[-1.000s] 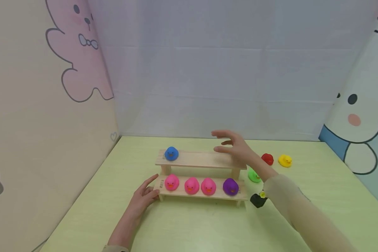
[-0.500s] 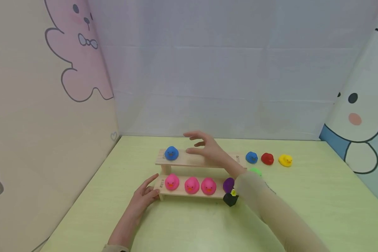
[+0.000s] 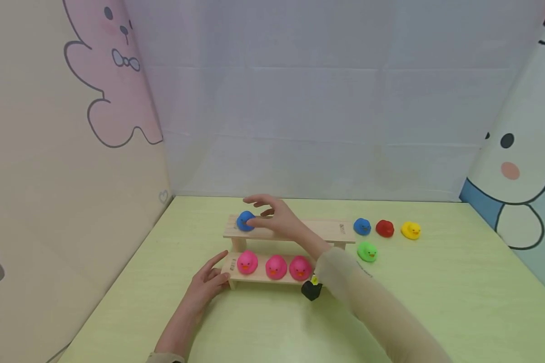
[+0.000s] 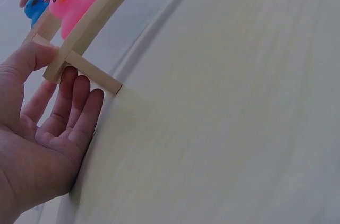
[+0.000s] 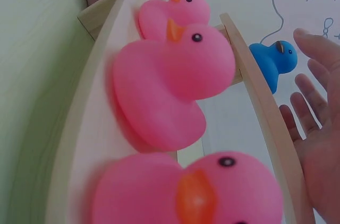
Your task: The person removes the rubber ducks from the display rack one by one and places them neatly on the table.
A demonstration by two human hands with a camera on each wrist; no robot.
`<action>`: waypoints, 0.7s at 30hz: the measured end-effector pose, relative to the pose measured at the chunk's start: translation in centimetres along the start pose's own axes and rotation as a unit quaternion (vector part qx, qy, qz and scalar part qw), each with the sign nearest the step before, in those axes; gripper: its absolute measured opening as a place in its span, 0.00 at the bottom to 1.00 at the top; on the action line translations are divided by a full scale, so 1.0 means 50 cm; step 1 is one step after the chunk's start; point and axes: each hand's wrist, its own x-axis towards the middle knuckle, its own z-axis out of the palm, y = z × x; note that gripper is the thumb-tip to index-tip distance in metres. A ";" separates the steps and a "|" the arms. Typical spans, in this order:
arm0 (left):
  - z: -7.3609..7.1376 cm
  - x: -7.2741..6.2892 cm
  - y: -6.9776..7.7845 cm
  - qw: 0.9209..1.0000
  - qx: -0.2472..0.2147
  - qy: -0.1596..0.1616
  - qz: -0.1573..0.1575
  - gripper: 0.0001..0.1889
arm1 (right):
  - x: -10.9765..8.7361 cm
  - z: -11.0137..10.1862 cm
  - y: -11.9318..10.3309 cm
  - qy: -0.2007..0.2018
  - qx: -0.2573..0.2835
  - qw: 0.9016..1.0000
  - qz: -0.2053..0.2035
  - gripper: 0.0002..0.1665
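Observation:
My left hand (image 3: 209, 285) grips the left end of a two-tier wooden stand (image 3: 290, 230), thumb on top and fingers curled beneath the lower shelf. Three pink rubber ducks, one of them the left duck (image 3: 247, 262), sit on that shelf. A blue rubber duck (image 3: 245, 221) stands at the left end of the upper shelf. Over this shelf my right hand (image 3: 277, 217) reaches, its thumb overlapping the blue duck in the head view. In the right wrist view, a gap shows between the spread fingers (image 5: 304, 110) and the blue duck (image 5: 273, 62).
Right of the stand lie a second blue duck (image 3: 362, 226), a red duck (image 3: 385, 228), a yellow duck (image 3: 411, 230) and a green duck (image 3: 367, 251). The right sleeve hides the lower shelf's right end. A black object (image 3: 311, 289) shows below the right wrist.
My right hand has moved left along the upper shelf to the blue duck. The sleeve now covers the purple duck and uncovers the ducks at right. The left hand has stayed put.

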 end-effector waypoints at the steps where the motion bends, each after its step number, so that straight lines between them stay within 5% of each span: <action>1: 0.000 0.000 0.000 1.000 0.001 -0.001 0.000 0.30 | 0.000 0.002 0.000 0.001 -0.003 1.000 0.001 0.30; 21: -0.003 0.001 -0.001 1.000 -0.008 -0.008 0.001 0.30 | 0.005 0.026 -0.001 -0.005 -0.062 0.998 0.021 0.24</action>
